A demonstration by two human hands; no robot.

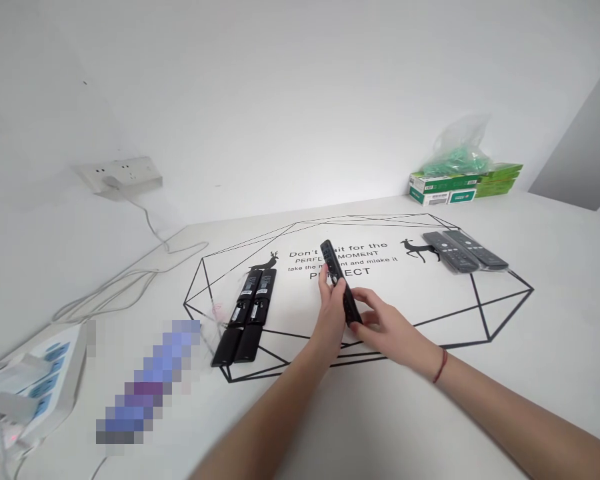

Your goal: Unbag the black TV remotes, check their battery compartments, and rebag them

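A black remote control (329,257) is held tilted above the middle of the printed white table. My left hand (333,300) grips its side near the middle, thumb on the button face. Around the lower end, my right hand (375,320) has its fingers closed, with a red cord on the wrist. To the left, two black remotes (253,312) lie face down side by side, their battery compartments uncovered. At the right lie two grey remotes (453,252), buttons up, in what looks like clear wrapping.
Green and white boxes (443,189) with a plastic bag (460,150) on top stand at the back right. A power strip (55,380) and loose cables (110,293) lie at the left, near a pixelated object (153,380).
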